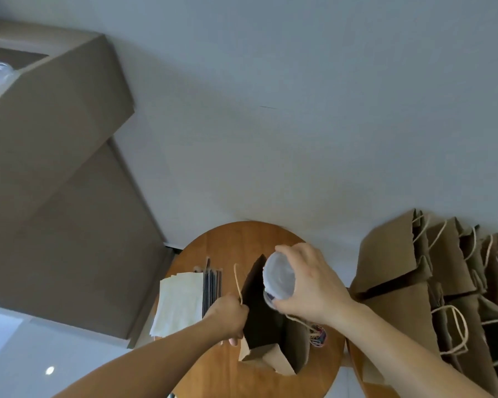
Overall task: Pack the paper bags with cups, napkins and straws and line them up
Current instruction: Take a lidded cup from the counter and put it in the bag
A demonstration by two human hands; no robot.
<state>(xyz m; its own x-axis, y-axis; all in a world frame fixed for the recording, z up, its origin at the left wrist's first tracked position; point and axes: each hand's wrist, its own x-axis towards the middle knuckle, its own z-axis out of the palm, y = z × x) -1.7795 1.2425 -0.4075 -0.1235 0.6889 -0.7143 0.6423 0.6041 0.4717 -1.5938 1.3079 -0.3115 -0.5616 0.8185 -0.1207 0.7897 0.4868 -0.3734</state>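
Loading of the open paper bag [266,323], which stands on the round wooden table [227,374]. The right hand [308,282] grips a clear plastic cup [279,278], fingers curled round its wall, directly over the right side of the bag's mouth. One circular end of the cup faces up toward the viewer, so its long axis appears to run steeply down into the dark opening, tilted a little to the left. The left hand [230,317] pinches the bag's left rim beside the twine handle [237,282], apparently keeping the mouth spread. The right hand is thus the nearer to the opening, and the coming move is probably a short descent along the cup's axis. Left of the bag lie a stack of pale napkins [181,303] and dark thin strips [212,285], possibly straws; to the bag's right stands a row of brown paper bags [391,262].
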